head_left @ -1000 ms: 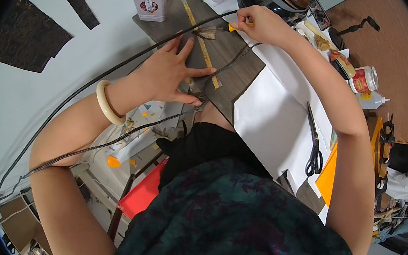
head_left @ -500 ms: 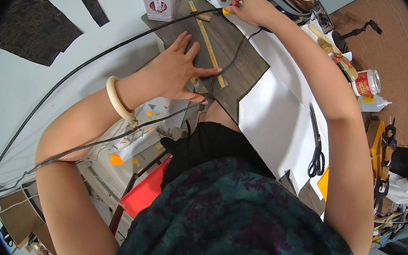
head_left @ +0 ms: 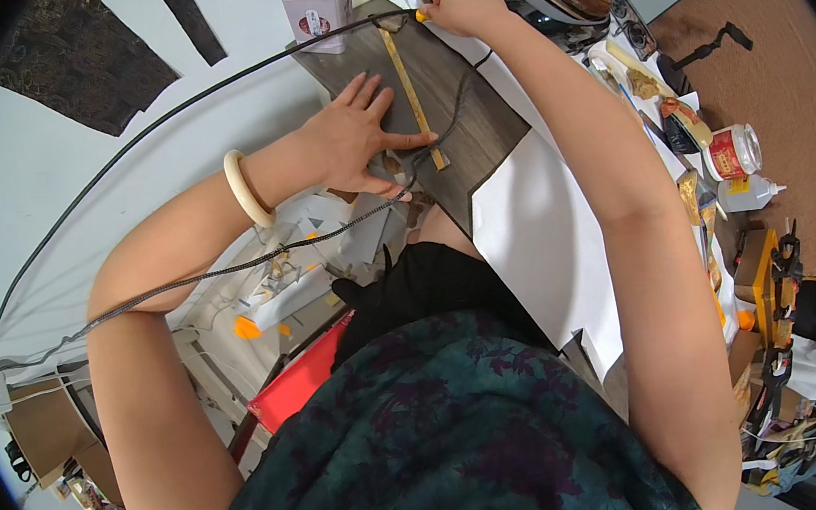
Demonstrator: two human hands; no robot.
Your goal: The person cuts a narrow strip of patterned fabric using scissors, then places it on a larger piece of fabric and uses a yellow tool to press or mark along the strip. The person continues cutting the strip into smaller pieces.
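"How do your hands stand?"
"Your left hand (head_left: 350,139) splays wide at the yellow ruler (head_left: 408,85), holding nothing; at the bench's (head_left: 493,119) far end, your right hand (head_left: 462,7) pinches a yellow-handled brush (head_left: 422,15)."
"Its handling?"
"Probably light, stiff-handled, soft-bristled; grip the handle."

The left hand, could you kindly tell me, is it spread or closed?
Spread: the left hand shows wide gaps beside its index finger.

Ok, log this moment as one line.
left hand: spread, fingertip at yellow ruler | right hand: closed on orange-ended tool | grey board: under ruler | white paper: beside board
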